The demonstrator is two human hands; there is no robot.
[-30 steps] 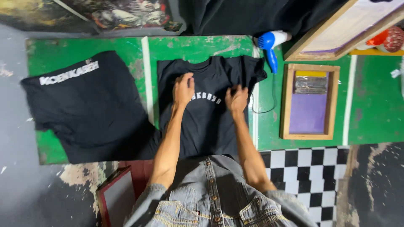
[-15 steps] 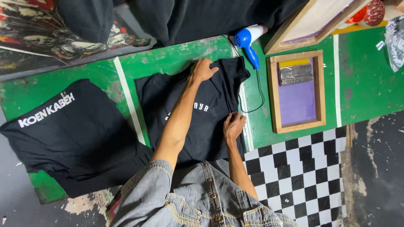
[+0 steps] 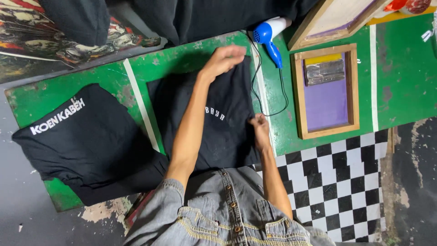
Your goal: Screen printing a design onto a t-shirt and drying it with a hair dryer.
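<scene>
A black T-shirt (image 3: 227, 132) with small white lettering lies flat on the green table (image 3: 182, 59) in front of me. My left hand (image 3: 223, 59) reaches across to the shirt's far right corner, fingers curled on the cloth there. My right hand (image 3: 259, 126) is closed in a pinch on the shirt's right edge, near the middle. The right side of the shirt forms a straight edge with no sleeve sticking out.
A stack of black shirts (image 3: 91, 141) with white lettering lies at the left. A blue and white hair dryer (image 3: 268, 36) and its cord lie right of the shirt. Beyond stand a wooden frame with purple mesh (image 3: 325, 91) and a second frame (image 3: 337, 18). Checkered floor (image 3: 337, 182) is below.
My left hand went from the shirt's chest up to its far right corner. My right hand slid to the right edge and closed. The right sleeve no longer sticks out.
</scene>
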